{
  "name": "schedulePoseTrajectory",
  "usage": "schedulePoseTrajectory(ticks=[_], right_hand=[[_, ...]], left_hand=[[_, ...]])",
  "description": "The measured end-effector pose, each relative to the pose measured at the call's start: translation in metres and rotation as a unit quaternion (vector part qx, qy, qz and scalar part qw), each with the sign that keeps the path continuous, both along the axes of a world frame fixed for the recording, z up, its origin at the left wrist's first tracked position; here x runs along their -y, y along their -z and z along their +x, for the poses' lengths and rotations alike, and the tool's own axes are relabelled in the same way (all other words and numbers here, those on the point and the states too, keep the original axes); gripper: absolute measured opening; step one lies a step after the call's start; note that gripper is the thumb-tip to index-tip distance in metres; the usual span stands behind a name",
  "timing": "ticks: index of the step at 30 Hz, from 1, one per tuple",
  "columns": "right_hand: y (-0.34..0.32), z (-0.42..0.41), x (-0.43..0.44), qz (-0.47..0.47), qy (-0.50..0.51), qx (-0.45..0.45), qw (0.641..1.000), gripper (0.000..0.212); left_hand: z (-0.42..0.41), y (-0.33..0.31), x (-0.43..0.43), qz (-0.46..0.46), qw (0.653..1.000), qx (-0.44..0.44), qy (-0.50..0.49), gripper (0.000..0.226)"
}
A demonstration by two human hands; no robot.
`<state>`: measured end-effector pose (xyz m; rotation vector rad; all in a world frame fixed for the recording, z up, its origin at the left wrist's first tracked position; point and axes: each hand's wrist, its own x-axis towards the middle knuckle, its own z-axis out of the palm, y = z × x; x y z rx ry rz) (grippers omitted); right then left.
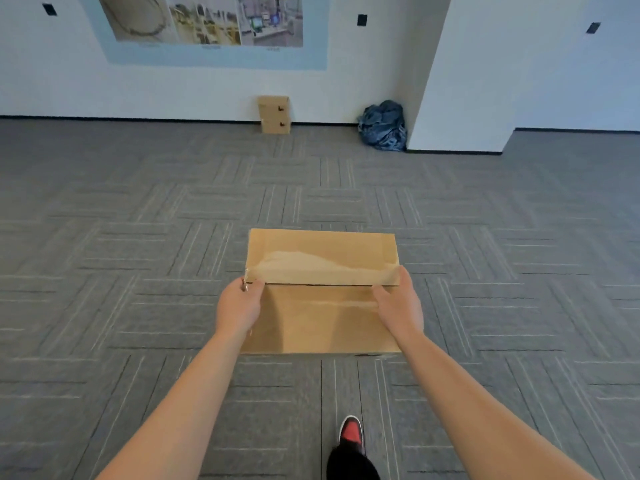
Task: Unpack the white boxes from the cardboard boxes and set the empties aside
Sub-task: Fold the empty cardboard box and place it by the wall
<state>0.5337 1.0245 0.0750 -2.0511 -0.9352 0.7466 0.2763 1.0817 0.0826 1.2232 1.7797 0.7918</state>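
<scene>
**Figure: Closed cardboard box held at its centre seam**

We see the cardboard box (322, 258) carried between both hands, apparently clear of the carpet floor (138, 237) and over its middle. The left hand (239, 306) pinches the box's left edge at the seam (318, 285). The right hand (401, 303) grips the right edge, thumb on top. We judge the box stiff and fairly light, its glossy tape slippery. The side edges offer a surer hold than the flaps, which could lift. Its contents are hidden. Open carpet lies on every side. Two stacked cartons (274, 114) and a blue bag (382, 126) stand at the floor's far edge, well apart from us.
</scene>
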Motion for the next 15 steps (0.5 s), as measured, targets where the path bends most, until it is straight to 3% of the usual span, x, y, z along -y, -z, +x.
schedulePoseTrajectory(ticks=[7,15], right_hand=[[-0.008,0.043,-0.184,-0.014,-0.022,-0.004,1.0,0.055],[-0.015,0.018,-0.392,-0.007,-0.106,0.015,0.994,0.045]], left_hand=[[0.046,-0.02,-0.165,-0.008,1.0,0.0,-0.021,0.022],[0.013,-0.013,-0.34,-0.002,0.996,-0.004,-0.091,0.022]])
